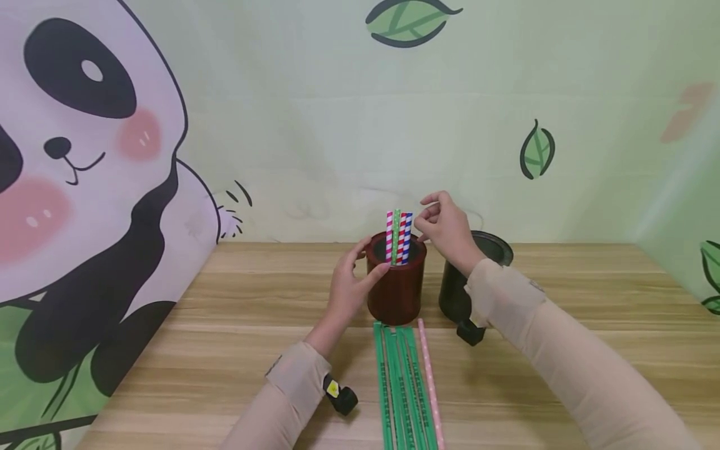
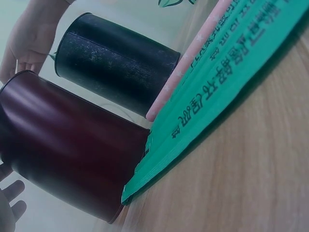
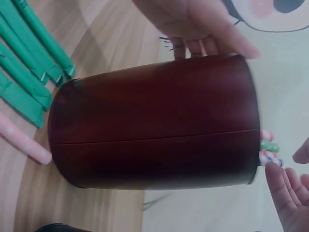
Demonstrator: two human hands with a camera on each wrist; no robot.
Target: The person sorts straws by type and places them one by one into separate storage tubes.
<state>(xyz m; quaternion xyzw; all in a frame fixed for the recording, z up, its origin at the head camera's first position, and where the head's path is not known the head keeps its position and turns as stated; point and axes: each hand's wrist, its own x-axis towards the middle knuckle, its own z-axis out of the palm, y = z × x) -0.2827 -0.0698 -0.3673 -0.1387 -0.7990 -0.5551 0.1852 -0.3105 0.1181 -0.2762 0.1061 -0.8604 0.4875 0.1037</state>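
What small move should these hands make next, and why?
Perhaps the right hand, which looks empty, should reach down for the pink straw: it lies beside the green packets, while other patterned straws stand in the dark red cup, held by the left hand.

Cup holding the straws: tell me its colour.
The cup is dark maroon, clearest in the right wrist view.

1. With 12 straight ahead of the person, the left forearm (image 1: 281,394), in a pale sleeve, slants toward 1 o'clock.
2. The left hand (image 1: 351,286) is bare, its thumb set wide of the fingers and aimed near 2.
3. The right forearm (image 1: 585,369) reaches toward 10.
4. The right hand (image 1: 447,232) sits at the left's 2 o'clock, fingers loosely bent, thumb apart from them.
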